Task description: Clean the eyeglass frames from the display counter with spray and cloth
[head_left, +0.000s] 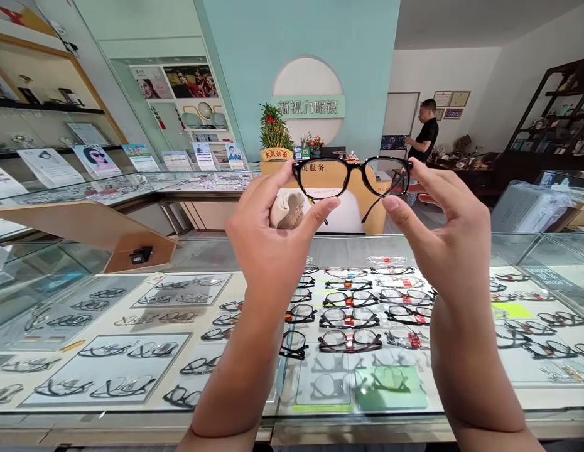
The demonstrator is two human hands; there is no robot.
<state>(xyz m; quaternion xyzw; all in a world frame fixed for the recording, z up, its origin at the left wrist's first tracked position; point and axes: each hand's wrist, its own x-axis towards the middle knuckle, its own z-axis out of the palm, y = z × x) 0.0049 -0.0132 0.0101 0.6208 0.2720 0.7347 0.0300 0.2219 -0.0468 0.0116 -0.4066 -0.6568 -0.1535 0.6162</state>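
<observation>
A pair of black-framed eyeglasses (pixel 355 166) is held up above the glass counter, its temples pointing down and away. My left hand (pixel 273 232) grips the left end of the frame between thumb and fingers. Within the curl of that hand shows a bunched cream and brown cloth-like thing (pixel 288 210). At the right end of the frame, my right hand (pixel 445 220) pinches the rim and hinge. Small red lettering shows on the right lens. Below both hands, rows of eyeglasses (pixel 350 319) with red tags lie inside the display case.
The glass display case (pixel 240 409) spans the front, with trays of more glasses. A wooden board (pixel 85 226) stands on its left. Behind are a wooden reception desk (pixel 377 216), a plant (pixel 275 129) and a person in black (pixel 424 135). A plastic-wrapped grey case (pixel 527 204) is at right.
</observation>
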